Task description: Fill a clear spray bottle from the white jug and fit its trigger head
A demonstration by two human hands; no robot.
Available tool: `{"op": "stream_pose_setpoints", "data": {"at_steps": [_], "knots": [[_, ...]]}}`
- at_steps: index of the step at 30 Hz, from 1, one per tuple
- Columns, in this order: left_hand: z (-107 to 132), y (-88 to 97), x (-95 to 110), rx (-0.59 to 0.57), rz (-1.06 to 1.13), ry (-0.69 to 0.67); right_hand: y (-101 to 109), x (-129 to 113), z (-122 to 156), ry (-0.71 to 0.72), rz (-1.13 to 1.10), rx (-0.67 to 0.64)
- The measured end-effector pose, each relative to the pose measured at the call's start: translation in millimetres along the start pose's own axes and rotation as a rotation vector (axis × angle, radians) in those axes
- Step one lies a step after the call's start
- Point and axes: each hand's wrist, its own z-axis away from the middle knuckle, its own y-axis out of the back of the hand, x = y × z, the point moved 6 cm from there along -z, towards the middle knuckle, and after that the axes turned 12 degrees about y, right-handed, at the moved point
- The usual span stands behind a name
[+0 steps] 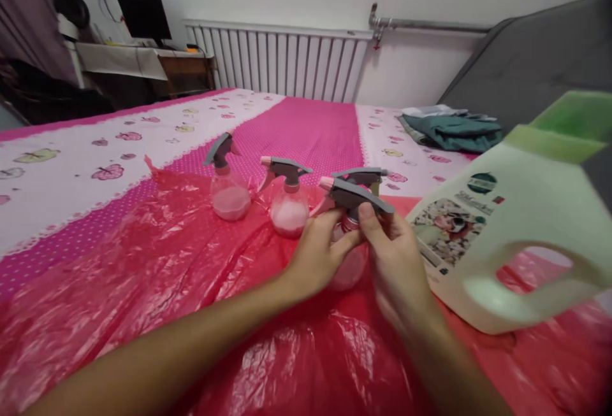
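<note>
In front of me is a clear spray bottle (350, 269) with a grey and pink trigger head. My left hand (318, 253) closes round its neck from the left. From the other side my right hand (394, 247) grips the collar and the back of the trigger head, thumb on top. Two more spray bottles, a middle one (289, 212) and a left one (230, 199), stand upright with whitish contents. Another grey trigger head (366, 177) shows behind the held bottle, its body mostly hidden. A large pale green jug (497, 276) with a green cap stands close to my right hand.
Red plastic sheeting (157, 276) lies wrinkled under the bottles, over a pink patterned bedspread (306, 123). Folded clothes (454, 128) rest at the right, by a grey headboard (535, 53). Beyond the bed are a radiator (282, 59) and a desk with a monitor (143, 14).
</note>
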Motion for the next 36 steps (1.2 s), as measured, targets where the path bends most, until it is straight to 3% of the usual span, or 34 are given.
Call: {"op": "stream_pose_setpoints", "data": {"at_steps": [9,17,22,26,33,36], "knots": [[4,-5.5,-15,-0.082,0.040,-0.067,13,8,-4,0.057,0.055,-0.149],[12,-13.2,-22,-0.052,0.047,-0.124,16,7,-1,0.142,0.050,-0.164],[11,-3.6,-27,-0.021,0.054,-0.113,15,10,1,0.156,0.040,-0.173],[9,-2.8,-31,-0.050,0.086,-0.093,16,13,2,0.162,0.035,-0.134],[12,-6.3,-26,-0.061,0.101,-0.153,10,15,6,0.151,0.020,-0.208],[13,-7.4,-27,-0.078,0.103,-0.152,10,15,6,0.157,0.016,-0.179]]}}
